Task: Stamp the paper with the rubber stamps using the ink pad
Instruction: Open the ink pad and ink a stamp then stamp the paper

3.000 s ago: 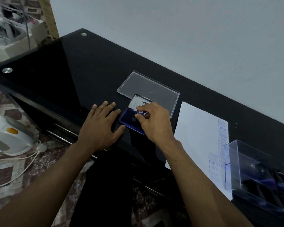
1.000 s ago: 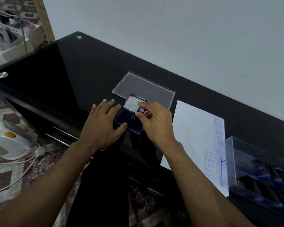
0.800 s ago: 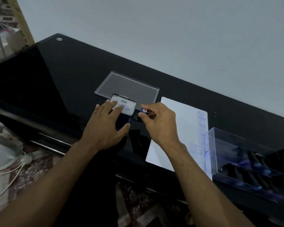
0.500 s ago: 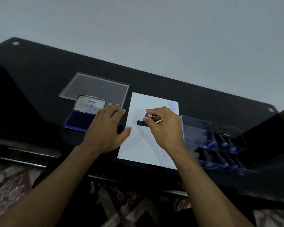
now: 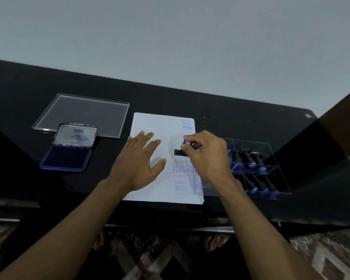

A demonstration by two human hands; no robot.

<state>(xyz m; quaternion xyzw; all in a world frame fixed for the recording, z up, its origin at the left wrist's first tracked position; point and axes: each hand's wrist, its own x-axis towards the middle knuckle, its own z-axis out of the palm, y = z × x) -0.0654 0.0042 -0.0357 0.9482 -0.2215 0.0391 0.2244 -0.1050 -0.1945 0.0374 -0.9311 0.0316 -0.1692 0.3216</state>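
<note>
A white paper [image 5: 162, 126] lies on the black glass table [image 5: 230, 110], with blue stamped words down its right side. My right hand [image 5: 207, 156] pinches a rubber stamp [image 5: 180, 151] by its blue-topped handle; the stamp's black base sits low over or on the paper, just above the printed words. My left hand [image 5: 138, 162] lies flat with spread fingers on the paper's left half. The open ink pad [image 5: 67, 157], blue with a silver lid raised behind it, sits at the left, apart from both hands.
A clear plastic lid [image 5: 83, 112] lies flat behind the ink pad. A clear box [image 5: 257, 168] with several more stamps stands right of the paper, close to my right wrist. The table's front edge runs under my forearms; patterned floor lies below.
My right hand carried the stamp from the ink pad rightward to the paper. My left hand left the ink pad and came to rest on the paper. The camera swung right.
</note>
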